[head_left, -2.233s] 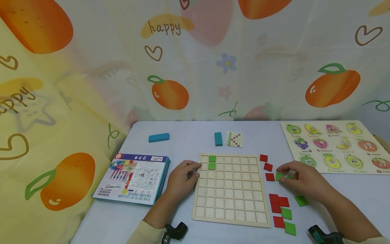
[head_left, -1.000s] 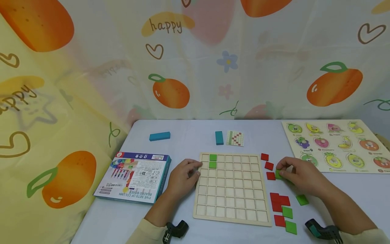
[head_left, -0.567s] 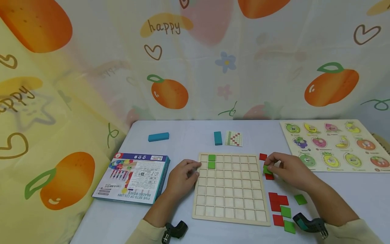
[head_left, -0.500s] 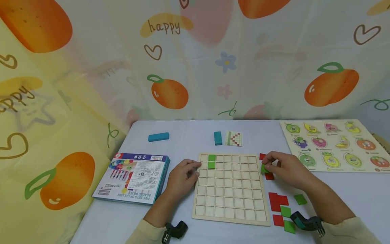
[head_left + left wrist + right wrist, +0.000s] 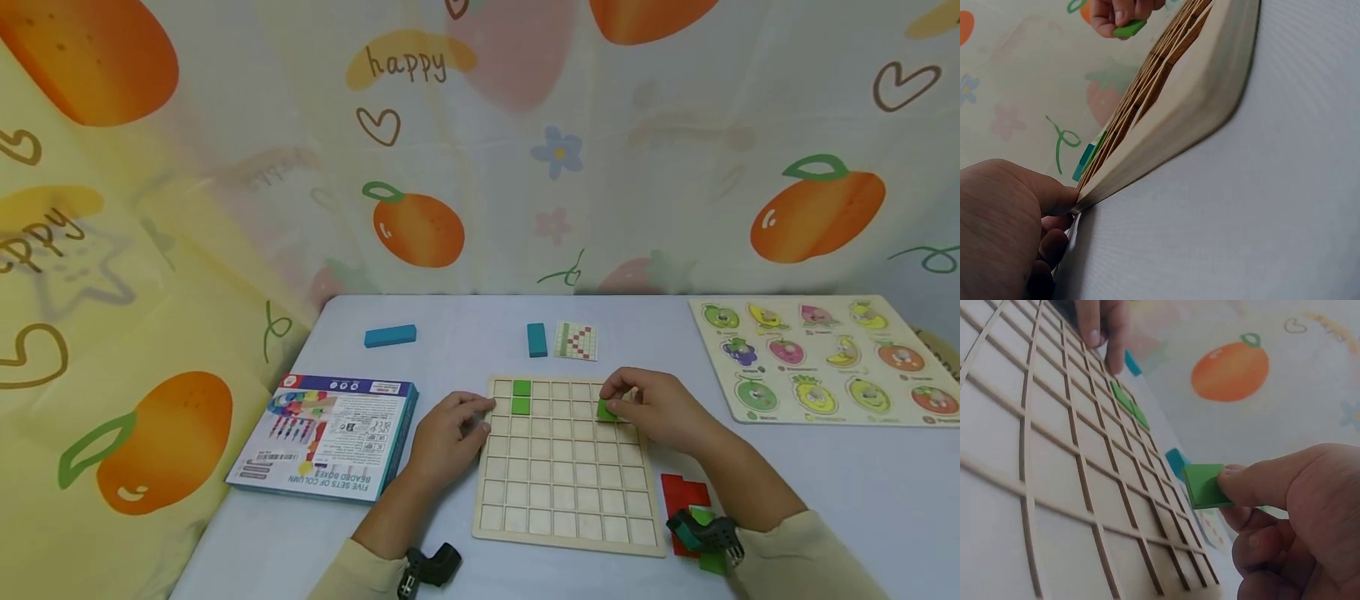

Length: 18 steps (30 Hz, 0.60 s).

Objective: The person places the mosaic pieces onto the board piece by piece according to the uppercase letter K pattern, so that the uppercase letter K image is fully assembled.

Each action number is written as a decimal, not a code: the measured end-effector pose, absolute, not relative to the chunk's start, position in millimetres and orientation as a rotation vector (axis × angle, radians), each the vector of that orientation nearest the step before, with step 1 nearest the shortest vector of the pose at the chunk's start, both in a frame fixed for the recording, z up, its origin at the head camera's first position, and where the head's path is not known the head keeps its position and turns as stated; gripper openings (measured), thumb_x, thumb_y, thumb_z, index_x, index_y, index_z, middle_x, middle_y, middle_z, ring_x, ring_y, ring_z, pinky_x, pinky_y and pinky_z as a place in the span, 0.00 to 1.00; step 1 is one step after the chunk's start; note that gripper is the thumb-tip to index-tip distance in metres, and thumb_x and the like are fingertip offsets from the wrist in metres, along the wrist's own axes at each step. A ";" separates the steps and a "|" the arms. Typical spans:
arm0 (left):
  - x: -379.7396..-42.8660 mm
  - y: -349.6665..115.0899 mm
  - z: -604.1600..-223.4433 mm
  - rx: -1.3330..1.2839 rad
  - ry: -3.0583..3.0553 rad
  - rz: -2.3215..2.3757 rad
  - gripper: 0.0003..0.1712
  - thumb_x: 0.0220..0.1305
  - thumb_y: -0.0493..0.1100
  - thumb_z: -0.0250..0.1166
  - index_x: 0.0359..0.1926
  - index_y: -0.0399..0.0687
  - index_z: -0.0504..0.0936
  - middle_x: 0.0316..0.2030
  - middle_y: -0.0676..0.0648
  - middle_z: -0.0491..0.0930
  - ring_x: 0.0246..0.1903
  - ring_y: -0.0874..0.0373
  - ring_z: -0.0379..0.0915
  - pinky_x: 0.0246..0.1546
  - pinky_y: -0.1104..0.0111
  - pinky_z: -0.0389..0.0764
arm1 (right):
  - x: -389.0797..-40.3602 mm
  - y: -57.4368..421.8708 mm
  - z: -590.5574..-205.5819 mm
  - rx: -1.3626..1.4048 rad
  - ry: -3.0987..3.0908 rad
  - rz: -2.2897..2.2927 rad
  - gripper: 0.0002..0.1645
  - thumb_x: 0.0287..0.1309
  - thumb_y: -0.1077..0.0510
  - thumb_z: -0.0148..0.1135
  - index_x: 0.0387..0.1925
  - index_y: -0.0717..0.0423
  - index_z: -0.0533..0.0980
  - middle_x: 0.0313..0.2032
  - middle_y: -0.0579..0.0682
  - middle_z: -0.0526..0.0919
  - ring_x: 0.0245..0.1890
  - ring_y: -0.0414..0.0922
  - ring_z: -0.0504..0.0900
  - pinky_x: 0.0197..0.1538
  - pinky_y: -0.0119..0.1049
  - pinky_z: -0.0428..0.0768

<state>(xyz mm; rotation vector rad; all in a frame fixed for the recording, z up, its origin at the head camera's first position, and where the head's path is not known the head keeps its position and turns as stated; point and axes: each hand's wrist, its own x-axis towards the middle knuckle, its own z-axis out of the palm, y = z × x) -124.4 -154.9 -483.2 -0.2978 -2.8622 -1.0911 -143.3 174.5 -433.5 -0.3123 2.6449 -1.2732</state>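
Note:
My right hand pinches a green square tile between thumb and fingers, over the upper right of the wooden grid board. In the right wrist view the thumb lies across the tile's face, held above the grid. My left hand touches the board's upper left edge with thumb and forefinger, which stand apart there; its other fingers curl below the rim in the left wrist view. Two green tiles, one above the other, sit in the second column's top cells.
Red tiles and green tiles lie right of the board, partly hidden by the right wrist. Behind are teal blocks and a small pattern card. A boxed set lies left, a fruit board far right.
My right hand picked up the green tile right of the board and carried it leftward, over the red tiles to above the grid. My left hand stays at the board's edge.

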 end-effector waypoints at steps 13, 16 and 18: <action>-124.5 -154.7 -483.7 -0.298 -2.861 -1.099 0.18 0.72 0.42 0.71 0.60 0.53 0.89 0.55 0.54 0.83 0.47 0.61 0.78 0.49 0.63 0.82 | -154.3 136.4 -442.7 -0.437 2.604 -1.314 0.03 0.72 0.61 0.65 0.42 0.50 0.83 0.38 0.44 0.83 0.33 0.46 0.76 0.42 0.43 0.75; -124.4 -154.7 -483.3 -0.299 -2.862 -1.098 0.17 0.72 0.42 0.71 0.60 0.53 0.89 0.55 0.54 0.83 0.47 0.61 0.78 0.49 0.63 0.82 | -155.7 127.2 -444.5 -0.466 2.602 -1.313 0.03 0.71 0.61 0.65 0.42 0.51 0.83 0.38 0.43 0.83 0.35 0.46 0.77 0.43 0.43 0.76; -124.2 -154.7 -483.2 -0.298 -2.863 -1.100 0.17 0.72 0.42 0.71 0.60 0.53 0.89 0.55 0.54 0.83 0.47 0.61 0.77 0.48 0.63 0.82 | -155.9 120.8 -446.0 -0.470 2.589 -1.317 0.04 0.71 0.61 0.65 0.42 0.50 0.83 0.38 0.43 0.83 0.37 0.46 0.77 0.45 0.43 0.76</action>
